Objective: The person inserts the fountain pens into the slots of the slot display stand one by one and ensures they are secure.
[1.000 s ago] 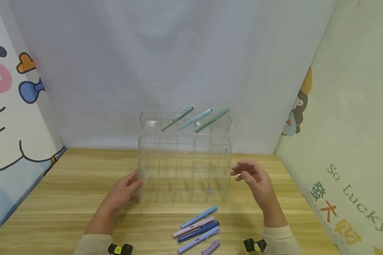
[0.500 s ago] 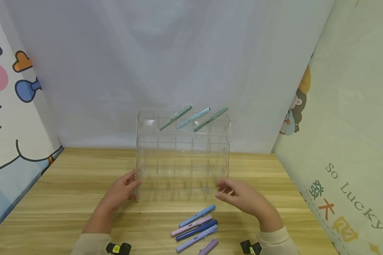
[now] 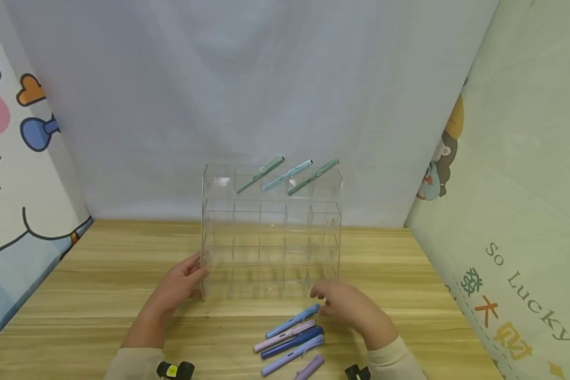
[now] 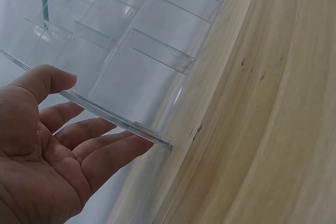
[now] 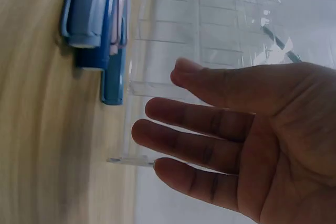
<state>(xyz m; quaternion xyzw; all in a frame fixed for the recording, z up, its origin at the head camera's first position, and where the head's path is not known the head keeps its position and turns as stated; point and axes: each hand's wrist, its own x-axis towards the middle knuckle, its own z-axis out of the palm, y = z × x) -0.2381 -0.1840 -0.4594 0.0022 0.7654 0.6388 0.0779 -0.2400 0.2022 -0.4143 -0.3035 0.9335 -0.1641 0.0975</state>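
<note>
A clear, tiered pen display stand (image 3: 273, 265) with several compartments stands upright on the table. My left hand (image 3: 178, 287) holds its left side panel, thumb on the inner side and fingers outside, as the left wrist view shows. My right hand (image 3: 351, 309) is in front of the stand's lower right corner, beside the cap end of a light blue pen (image 3: 292, 322). Its fingers are loosely bent with nothing between them in the right wrist view. Below that pen lie a pink pen (image 3: 284, 336), a dark blue pen (image 3: 292, 343), a lavender pen (image 3: 292, 356) and a purple pen (image 3: 310, 368), partly cut off.
In the top tier lean a green pen (image 3: 260, 175), a pale blue pen (image 3: 287, 176) and another green pen (image 3: 313, 177). A white curtain (image 3: 275, 95) hangs behind the wooden table (image 3: 123, 253). Printed panels flank both sides.
My right hand has come from beside the stand's right edge, inward and down towards the light blue pen. The left hand stays on the stand, and the pens have not moved.
</note>
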